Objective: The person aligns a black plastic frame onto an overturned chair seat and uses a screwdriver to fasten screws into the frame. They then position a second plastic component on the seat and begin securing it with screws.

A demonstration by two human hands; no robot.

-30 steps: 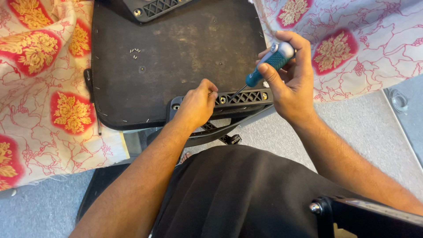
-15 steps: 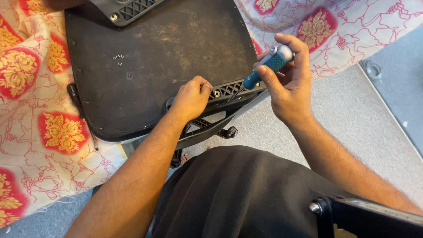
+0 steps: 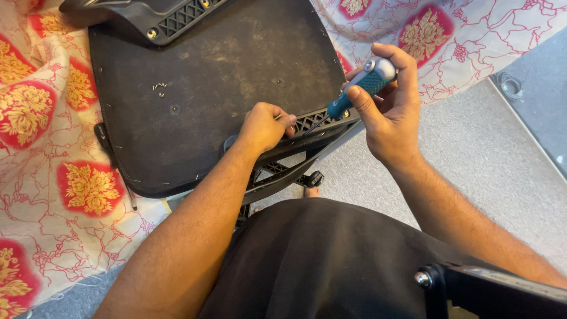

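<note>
— Screwdriver [image 3: 360, 88], teal-handled, sat in our right hand [image 3: 393, 112], fingers wrapped closed round it, its tip slanted at the black ribbed bracket [image 3: 313, 127] on the upturned seat base [image 3: 218, 88].

— And our left hand [image 3: 263, 127] was curled shut, pinching something small at that bracket; we couldn't tell what.

— We judged the slanted tip might slip, jabbing those fingers or scattering the loose screws [image 3: 159, 88] nearby.
</note>
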